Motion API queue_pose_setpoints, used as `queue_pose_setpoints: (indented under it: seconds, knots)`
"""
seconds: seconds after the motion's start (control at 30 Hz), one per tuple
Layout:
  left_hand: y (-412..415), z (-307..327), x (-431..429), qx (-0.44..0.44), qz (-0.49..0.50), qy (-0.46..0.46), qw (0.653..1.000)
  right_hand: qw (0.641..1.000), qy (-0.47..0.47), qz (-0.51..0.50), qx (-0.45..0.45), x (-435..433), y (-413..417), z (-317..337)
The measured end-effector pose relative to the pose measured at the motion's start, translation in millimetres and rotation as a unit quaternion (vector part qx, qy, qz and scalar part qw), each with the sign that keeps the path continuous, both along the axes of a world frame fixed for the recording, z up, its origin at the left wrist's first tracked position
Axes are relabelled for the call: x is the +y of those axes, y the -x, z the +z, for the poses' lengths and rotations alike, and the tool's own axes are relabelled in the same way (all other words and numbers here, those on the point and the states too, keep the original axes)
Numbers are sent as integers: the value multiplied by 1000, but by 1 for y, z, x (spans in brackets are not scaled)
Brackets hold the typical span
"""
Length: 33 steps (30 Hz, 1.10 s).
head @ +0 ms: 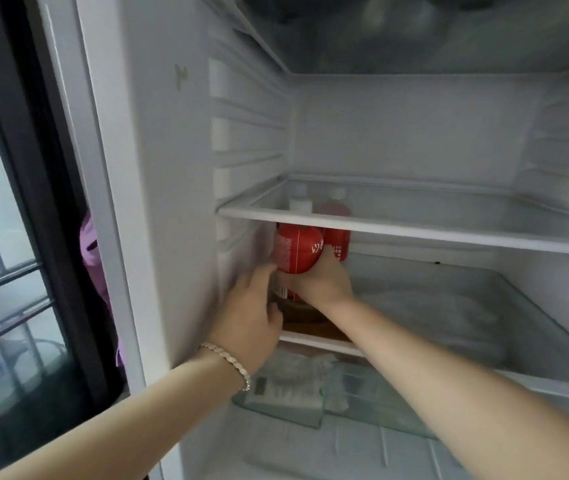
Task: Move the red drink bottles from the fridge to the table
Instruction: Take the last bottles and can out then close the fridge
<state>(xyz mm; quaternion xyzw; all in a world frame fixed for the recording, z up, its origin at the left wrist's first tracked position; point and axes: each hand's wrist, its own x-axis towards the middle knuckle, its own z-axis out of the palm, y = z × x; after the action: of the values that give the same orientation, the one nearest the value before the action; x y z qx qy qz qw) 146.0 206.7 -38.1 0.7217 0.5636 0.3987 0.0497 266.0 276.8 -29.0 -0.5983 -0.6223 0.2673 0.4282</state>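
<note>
Fridge [172,168]: door open, interior seen from just in front.
Front red bottle [296,247]: upright at the left end of the lower shelf [314,341], its white cap showing through the upper glass shelf [414,231].
Rear red bottle [337,241]: just behind and to the right of the front one, on the same shelf.
Right hand [321,282]: clamped around the front red bottle's lower body.
Left hand [251,306]: fingers loosely extended at the bottle's left flank, seemingly touching it; motion blur prevents certainty.
Bracelet [227,362]: on the left wrist.
</note>
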Motion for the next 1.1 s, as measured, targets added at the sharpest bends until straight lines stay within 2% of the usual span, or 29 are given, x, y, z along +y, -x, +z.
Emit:
queue_pose_setpoints:
  seconds: [0.07, 0.17, 0.3, 0.5, 0.6, 0.67, 0.7, 0.73, 0.8, 0.87, 0.97, 1.03, 1.1]
  knots:
    - [-5, 3, -7, -116, -12, -36, 993, 1000, -21, 16, -15, -26, -11, -6]
    - [-12, 18, -18, -155, -45, -79, 984, 999, -14, 25, -21, -53, -27, -8]
    - [-18, 43, -34, -80, -74, -102, 989, 999, -6, 38, 20, -85, -32, -8]
    - [-19, 66, -46, 35, 18, -123, 992, 993, -71, 98, -19, -117, -17, -10]
    - [-18, 71, -44, 105, 55, -114, 986, 977, -21, 211, -35, -110, -22, 4]
    - [-16, 76, -39, 100, 64, -89, 989, 944, 46, 325, -36, -93, -35, 18]
    - [-15, 79, -35, 99, 66, -74, 990, 934, 65, 350, -1, -78, -42, 22]
    - [-14, 81, -33, 100, 69, -59, 991, 939, 81, 329, 56, -57, -47, 22]
    - [-15, 84, -30, 109, 73, -41, 990, 969, 99, 183, 133, -7, -51, 16]
    - [-17, 85, -30, 121, 83, -38, 988, 988, 121, 54, 80, 32, -45, 8]
    - [-18, 83, -31, 129, 89, -43, 987, 990, 133, -20, 36, 68, -37, 0]
    - [-18, 82, -31, 135, 92, -51, 985, 990, 116, -70, 37, 84, -33, -4]
    - [-17, 82, -29, 136, 96, -55, 985, 986, 96, -109, 77, 96, -29, -5]
